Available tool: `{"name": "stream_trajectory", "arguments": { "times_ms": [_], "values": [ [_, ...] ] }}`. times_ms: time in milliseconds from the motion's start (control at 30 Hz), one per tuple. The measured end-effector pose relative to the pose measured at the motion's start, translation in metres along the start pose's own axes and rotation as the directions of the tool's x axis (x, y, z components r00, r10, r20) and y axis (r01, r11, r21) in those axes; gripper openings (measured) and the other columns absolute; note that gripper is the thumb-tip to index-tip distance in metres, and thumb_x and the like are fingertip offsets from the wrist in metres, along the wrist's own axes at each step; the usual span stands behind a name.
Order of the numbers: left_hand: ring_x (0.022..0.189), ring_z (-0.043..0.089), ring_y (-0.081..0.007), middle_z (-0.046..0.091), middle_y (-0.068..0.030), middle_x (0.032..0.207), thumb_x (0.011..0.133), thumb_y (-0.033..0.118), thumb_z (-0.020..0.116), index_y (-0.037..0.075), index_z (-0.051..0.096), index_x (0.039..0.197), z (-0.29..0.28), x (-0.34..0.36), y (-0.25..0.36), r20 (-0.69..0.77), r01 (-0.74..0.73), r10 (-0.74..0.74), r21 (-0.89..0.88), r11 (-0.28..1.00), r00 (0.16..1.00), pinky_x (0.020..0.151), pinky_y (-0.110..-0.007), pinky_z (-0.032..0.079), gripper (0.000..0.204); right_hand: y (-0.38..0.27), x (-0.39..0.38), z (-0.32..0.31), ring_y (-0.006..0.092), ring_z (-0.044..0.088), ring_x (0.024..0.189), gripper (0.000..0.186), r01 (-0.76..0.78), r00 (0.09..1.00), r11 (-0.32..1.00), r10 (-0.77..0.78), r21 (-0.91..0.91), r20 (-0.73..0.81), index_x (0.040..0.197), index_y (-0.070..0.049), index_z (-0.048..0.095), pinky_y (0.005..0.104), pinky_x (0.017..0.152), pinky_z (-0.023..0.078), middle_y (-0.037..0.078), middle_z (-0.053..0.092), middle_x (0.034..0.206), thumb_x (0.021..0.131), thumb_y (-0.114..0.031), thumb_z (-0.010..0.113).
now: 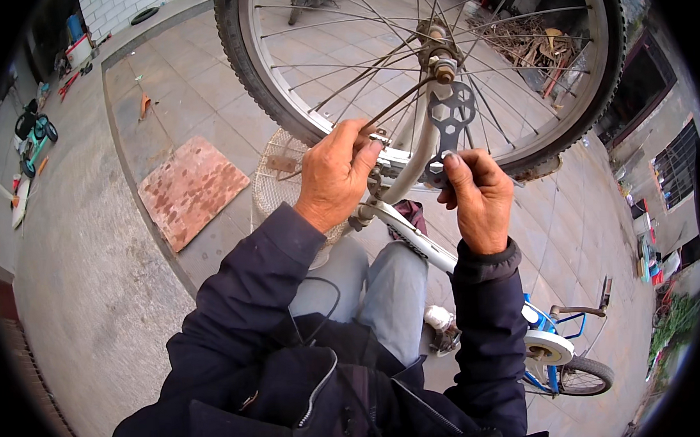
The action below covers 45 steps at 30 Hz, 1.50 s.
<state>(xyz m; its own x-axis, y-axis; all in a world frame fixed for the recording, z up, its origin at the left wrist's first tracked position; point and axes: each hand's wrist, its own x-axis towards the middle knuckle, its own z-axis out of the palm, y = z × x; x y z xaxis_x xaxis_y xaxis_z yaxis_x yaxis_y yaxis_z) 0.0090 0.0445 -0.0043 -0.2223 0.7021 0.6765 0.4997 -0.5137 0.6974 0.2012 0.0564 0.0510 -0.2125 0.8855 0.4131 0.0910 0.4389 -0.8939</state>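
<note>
A bicycle wheel (243, 63) with a black knobbly tyre stands in front of me in a white fork (419, 154); its axle nut (443, 72) faces me. My left hand (332, 174) is closed at the rim brake (381, 145) beside the fork, thumb and fingers pinching a small metal part there. My right hand (480, 201) grips the lower end of a flat dark multi-hole wrench (451, 114) between thumb and fingers. The wrench's upper end lies just below the axle nut; whether they touch I cannot tell. The left fingertips are partly hidden.
Left of the wheel are a wire basket (273, 161) and a reddish square slab (192, 190) on the paving. A blue bicycle (555, 350) lies at the lower right. Sticks (538, 50) are piled behind the wheel. A small green-wheeled bike (38, 142) is at far left.
</note>
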Motion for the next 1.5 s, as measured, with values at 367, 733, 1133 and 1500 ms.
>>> {"name": "stream_trajectory", "arguments": {
  "times_ms": [367, 733, 1133, 1500],
  "values": [
    [0.072, 0.06, -0.0136, 0.062, -0.0072, 0.083, 0.089, 0.011, 0.062, 0.0, 0.056, 0.108, 0.0, -0.002, -0.002, -0.003, -0.01, 0.01, 0.022, 1.0, 1.0, 0.064, -0.027, 0.05, 0.023, -0.01, 0.004, -0.017, 0.0049, 0.051, 0.056, 0.014, 0.096, 0.994, 0.987, -0.101, -0.133, -0.031, 0.087, 0.002, 0.062, 0.0187, 0.05, 0.04, -0.001, 0.058, 0.068, 0.09, -0.012, 0.065],
    [0.073, 0.061, -0.0141, 0.062, -0.0075, 0.081, 0.088, 0.01, 0.062, 0.0, 0.056, 0.108, -0.001, -0.002, -0.002, -0.002, -0.003, 0.003, 0.025, 1.0, 1.0, 0.064, -0.027, 0.051, 0.023, -0.038, 0.035, -0.055, 0.0042, 0.047, 0.059, 0.012, 0.198, 0.976, 0.907, -0.149, -0.37, 0.158, 0.088, 0.002, 0.066, 0.019, 0.053, 0.038, -0.003, 0.056, 0.066, 0.086, -0.01, 0.068],
    [0.077, 0.062, -0.0145, 0.064, -0.0085, 0.088, 0.088, 0.009, 0.061, 0.0, 0.055, 0.109, 0.0, -0.002, -0.003, 0.003, 0.001, -0.001, -0.001, 1.0, 1.0, 0.067, -0.027, 0.051, 0.024, -0.086, 0.077, -0.075, 0.007, 0.055, 0.069, 0.018, 0.335, 0.935, 0.813, -0.225, -0.477, 0.274, 0.091, 0.001, 0.067, 0.0199, 0.064, 0.044, 0.001, 0.063, 0.075, 0.082, -0.013, 0.073],
    [0.076, 0.061, -0.0143, 0.063, -0.0082, 0.086, 0.088, 0.01, 0.062, 0.0, 0.056, 0.109, -0.003, -0.003, -0.001, 0.016, 0.022, -0.022, 0.016, 1.0, 1.0, 0.065, -0.028, 0.05, 0.024, -0.094, 0.077, -0.075, 0.0055, 0.053, 0.067, 0.015, 0.307, 0.937, 0.817, -0.169, -0.488, 0.306, 0.088, 0.001, 0.066, 0.0191, 0.062, 0.042, -0.001, 0.061, 0.072, 0.082, -0.011, 0.073]
  ]
}}
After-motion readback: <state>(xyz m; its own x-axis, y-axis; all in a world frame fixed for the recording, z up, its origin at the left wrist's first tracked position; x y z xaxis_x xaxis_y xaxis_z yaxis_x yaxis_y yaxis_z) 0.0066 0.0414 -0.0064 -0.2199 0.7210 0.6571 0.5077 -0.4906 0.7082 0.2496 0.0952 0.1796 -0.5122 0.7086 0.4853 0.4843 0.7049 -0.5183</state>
